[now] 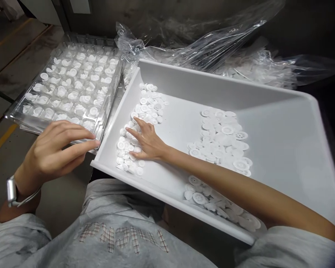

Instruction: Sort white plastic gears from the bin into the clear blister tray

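Note:
My right hand [148, 142] reaches into a large white bin [184, 80], fingers spread over a pile of small round white plastic pieces [150, 108] along the bin's left side. Its fingertips rest among these pieces. My left hand [61, 147] hovers by the near right corner of a clear plastic compartment tray [104, 115], fingers stretched out and slightly bent, with nothing visible in them. White plastic pieces [61, 91] sit in the tray's compartments. Larger white wheel-like discs [226, 130] lie farther right in the bin, partly hidden by my right forearm.
Crumpled clear plastic film [190, 52] lies behind the bin, with pale pieces under or inside it on the right. The bin's raised walls surround the pieces. More sheets or trays are stacked under the clear tray. A floor with yellow lines [1, 141] shows at left.

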